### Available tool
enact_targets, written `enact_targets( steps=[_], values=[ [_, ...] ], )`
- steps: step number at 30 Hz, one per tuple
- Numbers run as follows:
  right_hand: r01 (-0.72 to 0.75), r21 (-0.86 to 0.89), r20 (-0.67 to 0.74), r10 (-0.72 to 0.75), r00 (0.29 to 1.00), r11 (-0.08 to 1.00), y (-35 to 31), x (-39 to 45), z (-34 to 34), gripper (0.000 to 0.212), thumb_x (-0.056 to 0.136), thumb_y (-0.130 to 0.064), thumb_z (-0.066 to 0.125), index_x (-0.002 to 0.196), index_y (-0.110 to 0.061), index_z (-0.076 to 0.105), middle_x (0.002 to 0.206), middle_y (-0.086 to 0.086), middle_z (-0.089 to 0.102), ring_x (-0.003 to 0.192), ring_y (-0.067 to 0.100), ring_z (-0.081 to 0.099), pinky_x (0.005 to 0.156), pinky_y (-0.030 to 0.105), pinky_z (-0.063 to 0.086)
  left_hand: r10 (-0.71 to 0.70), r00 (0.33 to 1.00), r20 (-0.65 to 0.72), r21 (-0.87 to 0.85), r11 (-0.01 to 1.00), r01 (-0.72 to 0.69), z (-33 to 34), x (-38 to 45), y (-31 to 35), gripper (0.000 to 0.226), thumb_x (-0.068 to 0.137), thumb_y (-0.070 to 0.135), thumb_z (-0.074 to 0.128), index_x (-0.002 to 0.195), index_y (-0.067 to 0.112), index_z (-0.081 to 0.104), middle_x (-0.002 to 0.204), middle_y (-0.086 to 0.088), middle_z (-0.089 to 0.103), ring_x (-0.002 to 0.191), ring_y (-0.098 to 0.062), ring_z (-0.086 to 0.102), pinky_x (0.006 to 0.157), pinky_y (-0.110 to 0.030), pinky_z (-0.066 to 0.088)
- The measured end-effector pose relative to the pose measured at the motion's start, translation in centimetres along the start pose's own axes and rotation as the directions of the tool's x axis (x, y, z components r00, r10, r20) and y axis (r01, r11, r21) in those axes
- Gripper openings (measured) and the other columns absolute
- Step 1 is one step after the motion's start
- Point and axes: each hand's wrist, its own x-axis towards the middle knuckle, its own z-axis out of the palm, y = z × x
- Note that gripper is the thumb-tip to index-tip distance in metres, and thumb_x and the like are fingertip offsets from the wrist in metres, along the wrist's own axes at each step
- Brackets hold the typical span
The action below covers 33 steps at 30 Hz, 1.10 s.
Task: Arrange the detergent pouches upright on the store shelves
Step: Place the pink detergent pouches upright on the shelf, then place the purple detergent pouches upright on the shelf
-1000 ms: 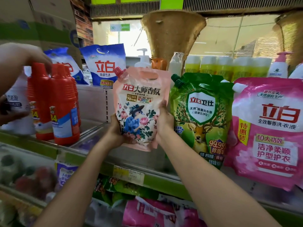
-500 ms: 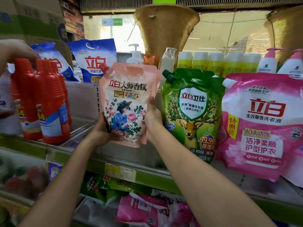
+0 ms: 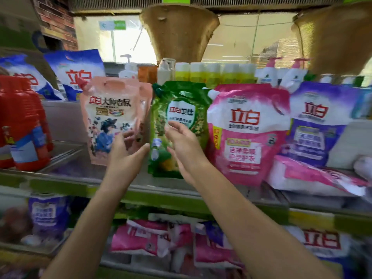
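A peach pouch (image 3: 112, 119) with a floral print stands upright on the shelf (image 3: 66, 184) beside a green pouch (image 3: 181, 109), with the left hand (image 3: 125, 156) and right hand (image 3: 186, 146) loose-fingered and holding nothing.

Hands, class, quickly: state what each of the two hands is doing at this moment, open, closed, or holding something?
Left hand: open, fingers straight, by the peach pouch, holding nothing.
Right hand: open, fingers relaxed, before the green pouch, holding nothing.
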Motion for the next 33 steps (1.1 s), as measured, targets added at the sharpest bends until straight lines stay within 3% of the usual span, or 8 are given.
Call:
enact_targets(
  steps=[2, 5, 11, 16, 21, 26, 30, 33],
  values=[
    [-0.012, 0.004, -0.043, 0.012, 0.999, 1.000, -0.8, -2.9, -4.4, 0.027, 0.101, -0.025, 0.053, 0.128, -0.022, 0.056, 0.125, -0.006, 0.057, 0.113, 0.010, 0.053, 0.099, 0.032, 0.043, 0.011, 0.997, 0.072, -0.081, 0.997, -0.005, 3.5, -3.8, 2.2, 0.028, 0.090, 0.016, 0.067, 0.115, 0.019, 0.055, 0.116, -0.003, 0.061, 0.108, -0.016, 0.059, 0.093, -0.031, 0.048],
    [-0.023, 0.016, -0.131, 0.024, 0.991, 1.000, -1.6, -7.7, -11.2, 0.012, 0.102, -0.021, 0.052, 0.109, -0.024, 0.061, 0.123, 0.000, 0.061, 0.112, 0.013, 0.056, 0.095, 0.031, 0.045, 0.014, 0.990, 0.138, -0.173, 0.985, 0.010, 8.9, -9.0, 4.9, 0.014, 0.090, 0.009, 0.065, 0.100, 0.019, 0.060, 0.100, 0.001, 0.065, 0.091, -0.006, 0.062, 0.077, -0.017, 0.048],
    [-0.065, 0.038, -0.342, 0.074, 0.937, 0.997, -3.1, -16.0, -26.5, 0.018, 0.101, -0.013, 0.051, 0.088, -0.024, 0.059, 0.099, 0.002, 0.061, 0.096, 0.016, 0.059, 0.089, 0.033, 0.048, 0.014, 0.971, 0.241, -0.256, 0.965, 0.050, 19.9, -18.6, 9.2, 0.014, 0.091, 0.003, 0.063, 0.092, 0.017, 0.064, 0.086, 0.003, 0.067, 0.075, -0.001, 0.062, 0.069, -0.011, 0.048],
    [-0.053, 0.135, -0.483, 0.112, 0.869, 0.990, -4.8, -19.2, -35.7, 0.015, 0.101, -0.008, 0.049, 0.093, -0.018, 0.057, 0.103, 0.006, 0.063, 0.100, 0.019, 0.062, 0.096, 0.038, 0.048, 0.057, 0.955, 0.292, -0.227, 0.974, 0.011, 26.5, -22.3, 12.1, 0.013, 0.091, 0.006, 0.063, 0.094, 0.018, 0.066, 0.088, 0.002, 0.068, 0.079, -0.004, 0.063, 0.066, -0.006, 0.048],
    [-0.007, 0.199, -0.578, 0.123, 0.807, 0.980, -5.3, -18.6, -41.5, 0.011, 0.103, -0.008, 0.045, 0.102, -0.016, 0.054, 0.112, 0.010, 0.062, 0.109, 0.023, 0.061, 0.097, 0.036, 0.049, 0.072, 0.948, 0.309, -0.193, 0.981, -0.012, 31.1, -22.4, 13.6, 0.014, 0.093, 0.010, 0.062, 0.106, 0.013, 0.065, 0.094, 0.004, 0.068, 0.087, -0.007, 0.063, 0.067, -0.005, 0.047],
    [0.046, 0.167, -0.603, 0.065, 0.795, 0.985, -5.8, -14.5, -44.5, 0.018, 0.101, -0.004, 0.045, 0.117, -0.007, 0.052, 0.114, 0.016, 0.063, 0.114, 0.027, 0.062, 0.085, 0.028, 0.052, 0.086, 0.957, 0.275, -0.214, 0.977, -0.026, 34.6, -19.4, 14.2, 0.026, 0.094, 0.013, 0.061, 0.119, 0.015, 0.058, 0.115, 0.003, 0.063, 0.107, -0.008, 0.059, 0.091, -0.018, 0.046],
    [-0.009, 0.062, -0.603, 0.044, 0.797, 0.998, -6.2, -10.3, -46.8, 0.014, 0.099, -0.008, 0.051, 0.112, -0.013, 0.054, 0.103, 0.003, 0.062, 0.118, 0.026, 0.059, 0.094, 0.036, 0.049, 0.055, 0.964, 0.260, -0.195, 0.981, -0.003, 37.2, -15.1, 13.7, 0.030, 0.094, 0.013, 0.061, 0.121, 0.017, 0.050, 0.105, 0.012, 0.057, 0.091, 0.008, 0.056, 0.063, 0.000, 0.044],
    [-0.101, -0.018, -0.532, 0.076, 0.843, 0.995, -6.1, -6.7, -48.4, 0.026, 0.097, -0.014, 0.059, 0.122, -0.013, 0.054, 0.123, 0.007, 0.062, 0.121, 0.020, 0.055, 0.095, 0.035, 0.046, -0.068, 0.953, 0.295, -0.115, 0.988, 0.106, 39.2, -11.0, 13.3, 0.033, 0.090, 0.009, 0.066, 0.112, 0.016, 0.041, 0.093, 0.012, 0.055, 0.080, 0.005, 0.058, 0.051, -0.006, 0.044]
  ],
)
